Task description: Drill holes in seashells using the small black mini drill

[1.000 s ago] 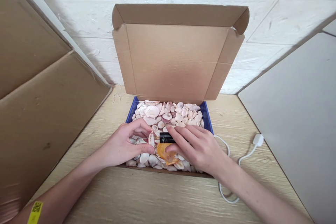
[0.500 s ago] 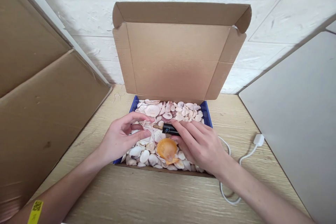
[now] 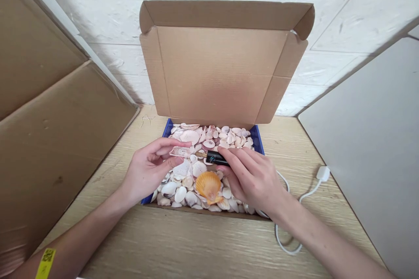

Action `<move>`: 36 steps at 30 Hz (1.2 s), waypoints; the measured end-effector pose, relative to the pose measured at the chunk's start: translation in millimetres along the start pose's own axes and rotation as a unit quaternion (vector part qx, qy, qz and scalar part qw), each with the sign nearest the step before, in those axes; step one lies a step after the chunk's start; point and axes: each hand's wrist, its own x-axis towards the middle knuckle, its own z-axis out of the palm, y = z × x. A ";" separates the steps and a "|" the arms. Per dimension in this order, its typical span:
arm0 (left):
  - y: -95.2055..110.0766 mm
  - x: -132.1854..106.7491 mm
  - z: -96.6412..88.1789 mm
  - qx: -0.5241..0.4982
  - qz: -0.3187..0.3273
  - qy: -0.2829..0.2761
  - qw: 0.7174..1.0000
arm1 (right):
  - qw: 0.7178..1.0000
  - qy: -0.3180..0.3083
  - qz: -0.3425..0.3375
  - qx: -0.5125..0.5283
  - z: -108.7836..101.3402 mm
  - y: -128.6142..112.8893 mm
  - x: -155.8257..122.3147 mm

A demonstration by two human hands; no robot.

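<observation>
An open cardboard box (image 3: pixel 258 148) with blue side walls sits on the wooden table, filled with several pale seashells. My left hand (image 3: pixel 149 172) pinches a thin pinkish shell (image 3: pixel 180 152) above the pile, holding it roughly flat. My right hand (image 3: pixel 253 178) grips a small black tool (image 3: pixel 216 158) whose brass tip points left and meets the held shell's right edge. A larger orange scallop shell (image 3: pixel 208 185) lies on the pile just below both hands.
The box lid (image 3: pixel 219 74) stands upright against the white brick wall. Cardboard sheets (image 3: pixel 55 117) lean at the left, a grey panel (image 3: pixel 369 139) at the right. A white cable with plug (image 3: pixel 321 174) runs across the table right of the box.
Both hands rose off the shell pile, uncovering the orange scallop. The left hand turned its shell from upright to flat, and the tool tip stayed against it.
</observation>
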 end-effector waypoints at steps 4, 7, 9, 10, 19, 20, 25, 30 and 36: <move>-2.1 -1.0 -1.5 0.006 -0.004 -0.008 1.000 | 1.000 -0.007 0.002 0.003 0.4 -0.5 -1.0; -3.6 -0.5 -2.0 0.005 -0.002 -0.009 1.000 | 1.000 -0.017 -0.002 0.008 0.5 -0.5 -1.8; -3.6 0.0 -1.7 0.009 0.002 -0.010 1.000 | 1.000 -0.019 -0.004 0.007 0.5 -0.5 -1.8; -3.4 0.1 -1.5 0.011 0.004 -0.012 1.000 | 1.000 -0.020 -0.006 0.006 0.6 -0.4 -1.7; 1.2 -0.7 -1.7 0.041 0.024 -0.035 0.998 | 1.000 -0.013 -0.004 0.001 0.8 0.4 -0.6; 1.6 -0.7 -2.0 0.047 0.023 -0.035 0.998 | 1.000 -0.004 -0.006 -0.003 0.4 0.7 -0.5; 0.5 -0.9 -4.5 0.068 0.024 -0.056 0.996 | 0.999 0.044 -0.021 -0.015 -3.5 2.3 -1.0; -2.9 -2.1 -6.9 0.080 0.036 -0.094 0.992 | 0.998 0.054 -0.032 -0.028 -5.3 2.7 -4.9; -2.8 -2.4 -7.6 0.078 0.041 -0.095 0.992 | 1.000 0.008 -0.002 0.010 0.0 4.6 -4.7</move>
